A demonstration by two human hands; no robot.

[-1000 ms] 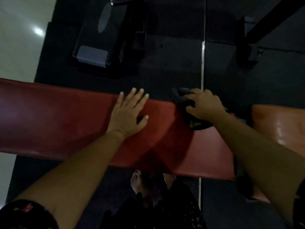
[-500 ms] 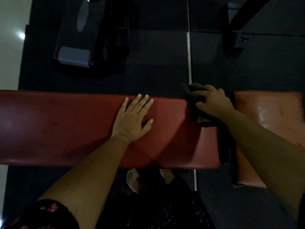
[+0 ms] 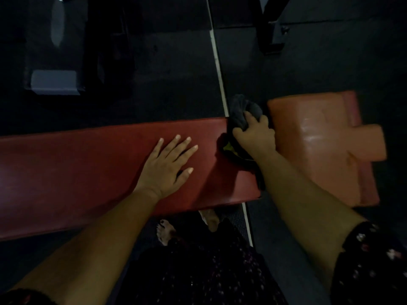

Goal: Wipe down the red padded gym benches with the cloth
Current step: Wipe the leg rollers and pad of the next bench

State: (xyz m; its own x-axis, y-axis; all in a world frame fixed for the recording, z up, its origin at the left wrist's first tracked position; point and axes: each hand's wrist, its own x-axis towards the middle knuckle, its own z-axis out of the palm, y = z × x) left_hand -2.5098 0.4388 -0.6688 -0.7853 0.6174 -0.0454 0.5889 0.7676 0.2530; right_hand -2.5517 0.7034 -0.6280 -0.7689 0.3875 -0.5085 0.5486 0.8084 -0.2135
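Note:
A long red padded bench [image 3: 77,172] runs across the view from the left edge to the middle. My left hand [image 3: 168,166] rests flat on its top with fingers spread. At the bench's far right corner my right hand [image 3: 255,133] grips a dark grey cloth [image 3: 241,110], bunched against the pad's end; a yellow patch of the cloth shows under my wrist. A lighter orange-red pad [image 3: 319,137] lies just right of that hand, across a narrow gap.
Dark rubber floor with a white seam line [image 3: 217,62] lies beyond the bench. A black machine with a grey plate [image 3: 55,81] stands at back left, a black frame post [image 3: 267,29] at back right. My bare feet [image 3: 167,232] stand below the bench.
My right hand has slid the cloth rightward along the bench to its far right corner. The view has shifted, and my left hand stays flat on the pad.

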